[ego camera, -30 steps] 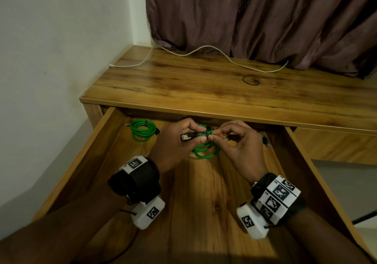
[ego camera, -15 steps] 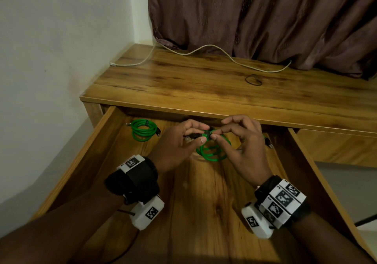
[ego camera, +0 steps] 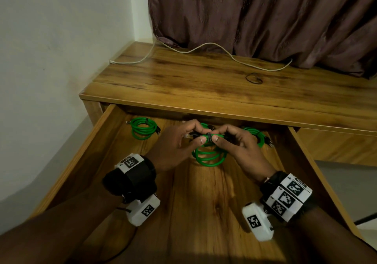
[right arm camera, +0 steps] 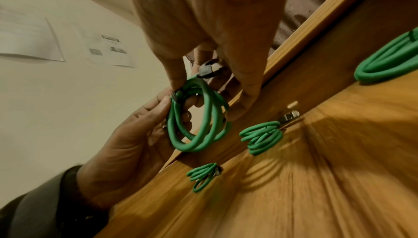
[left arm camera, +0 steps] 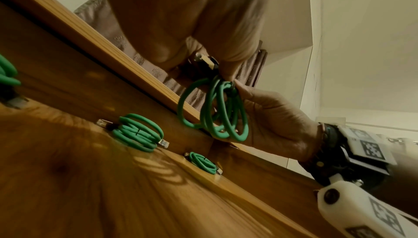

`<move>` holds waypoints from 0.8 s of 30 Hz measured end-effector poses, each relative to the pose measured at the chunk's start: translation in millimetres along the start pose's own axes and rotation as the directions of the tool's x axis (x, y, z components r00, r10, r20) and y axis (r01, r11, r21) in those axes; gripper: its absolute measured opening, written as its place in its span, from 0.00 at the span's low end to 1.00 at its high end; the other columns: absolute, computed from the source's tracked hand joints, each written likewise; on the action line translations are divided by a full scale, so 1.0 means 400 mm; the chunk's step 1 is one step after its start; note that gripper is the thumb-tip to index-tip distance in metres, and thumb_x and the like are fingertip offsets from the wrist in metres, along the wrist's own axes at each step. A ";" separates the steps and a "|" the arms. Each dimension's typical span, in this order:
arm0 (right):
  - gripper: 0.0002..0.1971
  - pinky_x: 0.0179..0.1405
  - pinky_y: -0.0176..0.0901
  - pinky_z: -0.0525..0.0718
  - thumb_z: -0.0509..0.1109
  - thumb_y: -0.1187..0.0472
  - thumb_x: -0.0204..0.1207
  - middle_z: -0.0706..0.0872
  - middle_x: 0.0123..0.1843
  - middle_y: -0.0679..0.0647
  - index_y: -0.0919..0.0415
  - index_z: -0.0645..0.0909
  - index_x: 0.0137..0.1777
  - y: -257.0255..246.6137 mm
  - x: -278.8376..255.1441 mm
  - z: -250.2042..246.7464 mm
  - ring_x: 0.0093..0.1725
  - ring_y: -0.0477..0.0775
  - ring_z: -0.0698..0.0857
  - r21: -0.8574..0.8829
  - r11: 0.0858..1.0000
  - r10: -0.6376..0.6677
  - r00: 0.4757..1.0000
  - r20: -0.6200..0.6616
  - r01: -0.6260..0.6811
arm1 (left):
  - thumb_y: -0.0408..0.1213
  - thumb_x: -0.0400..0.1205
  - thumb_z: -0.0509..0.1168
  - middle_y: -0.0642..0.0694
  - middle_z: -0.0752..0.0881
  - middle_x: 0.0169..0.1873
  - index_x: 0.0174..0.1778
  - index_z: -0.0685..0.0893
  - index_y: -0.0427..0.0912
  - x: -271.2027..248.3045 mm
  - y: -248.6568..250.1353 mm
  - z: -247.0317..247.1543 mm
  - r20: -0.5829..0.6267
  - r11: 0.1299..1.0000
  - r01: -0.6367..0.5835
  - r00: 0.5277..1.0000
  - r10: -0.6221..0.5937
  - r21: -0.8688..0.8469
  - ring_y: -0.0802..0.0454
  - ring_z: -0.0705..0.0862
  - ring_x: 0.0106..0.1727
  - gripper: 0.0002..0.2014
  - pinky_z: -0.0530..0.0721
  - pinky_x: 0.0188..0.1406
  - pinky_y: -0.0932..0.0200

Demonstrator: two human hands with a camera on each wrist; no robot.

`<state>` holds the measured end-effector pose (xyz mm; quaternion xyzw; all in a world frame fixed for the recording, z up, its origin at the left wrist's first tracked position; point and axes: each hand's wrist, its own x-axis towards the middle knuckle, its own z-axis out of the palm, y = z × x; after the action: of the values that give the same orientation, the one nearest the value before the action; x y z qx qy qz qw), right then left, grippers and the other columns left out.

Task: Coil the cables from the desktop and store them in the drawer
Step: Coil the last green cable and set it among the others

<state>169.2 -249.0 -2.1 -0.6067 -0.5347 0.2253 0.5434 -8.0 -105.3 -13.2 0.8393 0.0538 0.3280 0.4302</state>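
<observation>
Pinching the top of a green coiled cable [ego camera: 210, 153] between thumb and fingertips, the left hand [ego camera: 179, 143] and right hand [ego camera: 240, 147] held it above the open drawer [ego camera: 204, 212], its loops hanging free below a dark tie [ego camera: 208, 137]. Fingers of both hands were curled tight on the bundle beside that tie. The cable looked light, rubbery and springy, so the tied section seemed the best place to take hold. Inside the drawer's far end lay more green coils [ego camera: 143, 128]. Beyond the drawer, on the desktop [ego camera: 204, 84], a white cable [ego camera: 204, 47] lay uncoiled. Only the left wrist view showed three stored coils [left arm camera: 138, 132] and the held cable's plug [left arm camera: 207, 61] clearly.
</observation>
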 end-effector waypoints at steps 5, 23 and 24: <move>0.09 0.56 0.55 0.84 0.75 0.64 0.83 0.88 0.55 0.72 0.72 0.85 0.54 0.010 -0.004 0.008 0.54 0.60 0.88 0.105 0.994 0.038 0.999 -0.010 -0.037 | 0.32 0.89 0.68 0.53 0.90 0.61 0.60 0.85 0.38 -0.001 -0.008 0.007 0.043 0.997 0.029 0.999 -0.027 -0.064 0.56 0.87 0.67 0.05 0.88 0.66 0.48; 0.04 0.54 0.52 0.88 0.74 0.69 0.83 0.91 0.52 0.60 0.69 0.85 0.54 0.012 -0.003 0.032 0.55 0.63 0.90 0.021 0.979 -0.198 0.973 -0.115 0.201 | 0.36 0.81 0.78 0.53 0.85 0.65 0.53 0.89 0.45 0.011 -0.002 0.005 -0.158 0.998 -0.046 0.986 0.052 0.044 0.51 0.87 0.66 0.07 0.93 0.54 0.44; 0.03 0.54 0.52 0.88 0.74 0.70 0.82 0.91 0.52 0.60 0.70 0.85 0.54 0.015 -0.003 0.032 0.55 0.63 0.90 0.016 0.979 -0.202 0.973 -0.107 0.205 | 0.36 0.81 0.78 0.54 0.85 0.64 0.53 0.89 0.46 0.010 -0.007 0.001 -0.142 0.999 -0.034 0.989 0.039 0.036 0.50 0.87 0.66 0.07 0.93 0.54 0.43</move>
<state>160.2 -243.7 -11.8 -0.5524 -0.5616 0.1433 0.5992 -4.1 -102.4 -13.5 0.8217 0.0746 0.3939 0.4051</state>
